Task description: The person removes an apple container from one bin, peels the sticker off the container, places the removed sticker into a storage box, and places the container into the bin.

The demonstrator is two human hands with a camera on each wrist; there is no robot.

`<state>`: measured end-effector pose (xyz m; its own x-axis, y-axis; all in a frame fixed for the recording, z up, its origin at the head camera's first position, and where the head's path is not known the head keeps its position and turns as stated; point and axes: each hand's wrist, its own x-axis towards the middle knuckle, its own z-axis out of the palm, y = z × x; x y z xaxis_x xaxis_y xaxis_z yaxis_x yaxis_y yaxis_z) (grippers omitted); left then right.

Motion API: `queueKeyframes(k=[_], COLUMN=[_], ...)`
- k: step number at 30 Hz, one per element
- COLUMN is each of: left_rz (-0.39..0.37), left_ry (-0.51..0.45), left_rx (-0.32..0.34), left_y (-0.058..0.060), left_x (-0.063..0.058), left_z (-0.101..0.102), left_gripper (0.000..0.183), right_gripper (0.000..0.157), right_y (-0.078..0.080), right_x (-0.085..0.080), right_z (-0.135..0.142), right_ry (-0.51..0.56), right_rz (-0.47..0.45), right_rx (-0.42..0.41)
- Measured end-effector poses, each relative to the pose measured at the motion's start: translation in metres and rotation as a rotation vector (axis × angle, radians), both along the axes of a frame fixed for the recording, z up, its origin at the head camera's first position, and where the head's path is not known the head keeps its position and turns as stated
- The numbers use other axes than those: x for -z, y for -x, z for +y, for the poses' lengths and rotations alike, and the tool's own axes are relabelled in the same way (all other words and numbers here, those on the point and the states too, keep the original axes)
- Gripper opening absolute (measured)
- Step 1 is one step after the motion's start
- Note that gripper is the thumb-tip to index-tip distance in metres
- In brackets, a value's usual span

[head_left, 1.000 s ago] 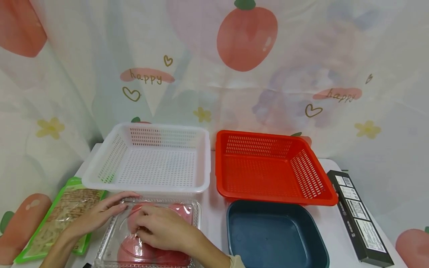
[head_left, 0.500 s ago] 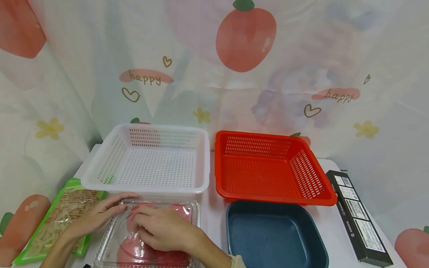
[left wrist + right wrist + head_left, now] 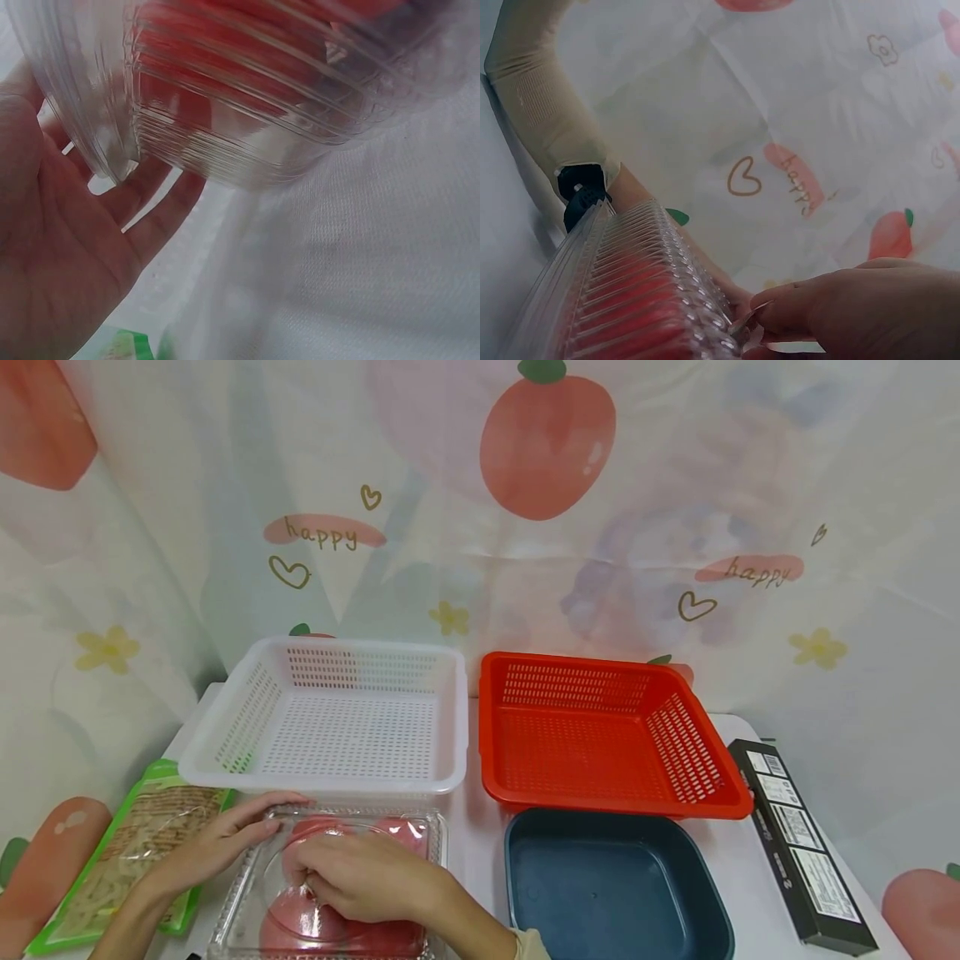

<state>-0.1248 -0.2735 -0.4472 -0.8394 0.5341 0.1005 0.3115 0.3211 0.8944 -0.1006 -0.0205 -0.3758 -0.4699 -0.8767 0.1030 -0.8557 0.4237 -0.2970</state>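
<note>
A clear plastic clamshell box [image 3: 249, 902] with ribbed sides holds round, pinkish-red things [image 3: 303, 920], their kind blurred by the plastic. My left hand [image 3: 213, 843] rests at its far left corner. In the left wrist view, the fingers of that hand [image 3: 71, 217] lie loosely extended along the box's wall. Over the middle of the lid is my right hand [image 3: 367, 872], fingers curled and tips close together. The right wrist view shows its fingers [image 3: 791, 307] pinching a thin, shiny clear piece of plastic [image 3: 742, 322] at the lid; the fingertips are partly hidden.
Behind the box stands a white basket [image 3: 457, 768], with a red basket [image 3: 615, 810] to its right. A dark blue tub [image 3: 517, 877] sits in front of the red one. A green-edged food packet [image 3: 142, 843] lies left, a long black box [image 3: 802, 852] right.
The right hand's fingers shift slightly at the lid, with index and thumb drawn closer together. The left hand stays at the corner. The head view drifts a little to the left.
</note>
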Motion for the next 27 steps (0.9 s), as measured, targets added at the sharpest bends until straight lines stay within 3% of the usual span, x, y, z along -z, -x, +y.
queueKeyframes(k=[16, 27], left_rz=[0.006, -0.022], left_ry=[0.010, -0.002], left_rx=[-0.007, -0.005], left_y=[-0.0007, -0.0005], left_x=[0.0012, 0.0038], left_z=[-0.0009, -0.0009], left_gripper=[0.038, 0.038], right_gripper=[0.013, 0.008], right_y=[-0.0005, 0.0046], right_x=[0.0054, 0.0098], right_z=[0.0001, 0.0022], right_ry=[0.065, 0.076], right_rz=[0.029, -0.050], right_rx=[0.003, 0.010])
